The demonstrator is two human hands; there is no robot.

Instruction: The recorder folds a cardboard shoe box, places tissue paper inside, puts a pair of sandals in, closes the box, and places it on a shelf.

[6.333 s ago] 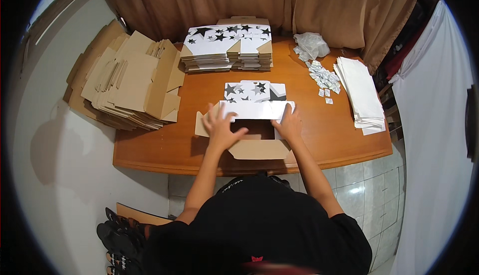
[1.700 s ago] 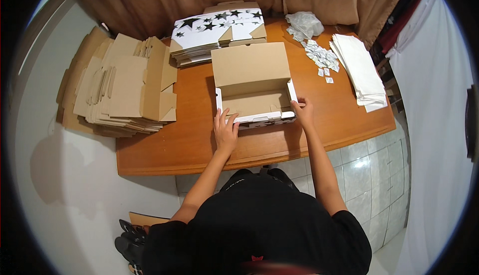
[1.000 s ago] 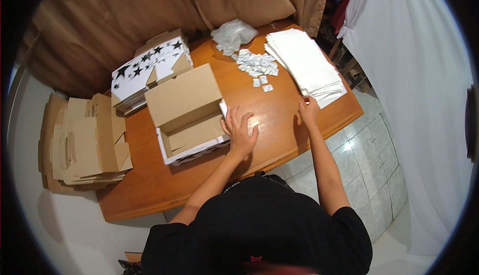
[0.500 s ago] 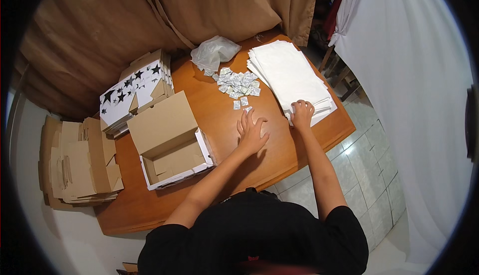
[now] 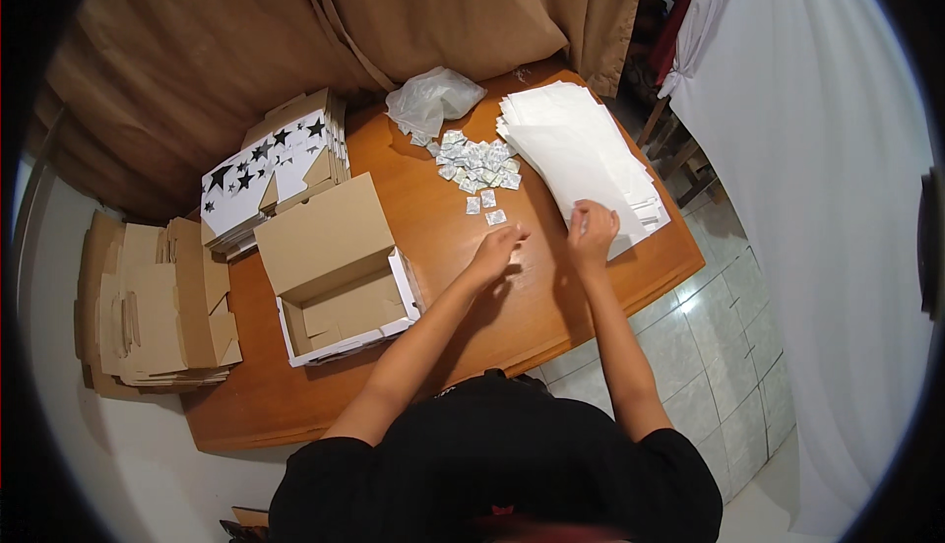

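My right hand (image 5: 594, 233) pinches the near edge of a sheet of white paper (image 5: 571, 164), which lies askew and partly lifted over the paper stack (image 5: 645, 193). My left hand (image 5: 500, 251) hovers over the table to the left of that sheet. Its fingers are loosely bent, thumb apart, and nothing shows in them. Just beyond it lies a small silvery-white square packet (image 5: 496, 217), with two more packets (image 5: 480, 202) a little farther off. Behind these is a loose pile of the same packets (image 5: 477, 161).
An open cardboard box (image 5: 345, 312) with its lid raised stands left on the wooden table (image 5: 443, 218). Flattened star-printed boxes (image 5: 264, 174) and folded brown cardboard (image 5: 162, 307) are farther left. A translucent plastic bag (image 5: 433, 100) sits at the back, before a brown curtain (image 5: 443, 11).
My right hand has drawn the top sheet up and toward the left, off the stack's line. My left hand has left the nearest packet and turned toward the sheet.
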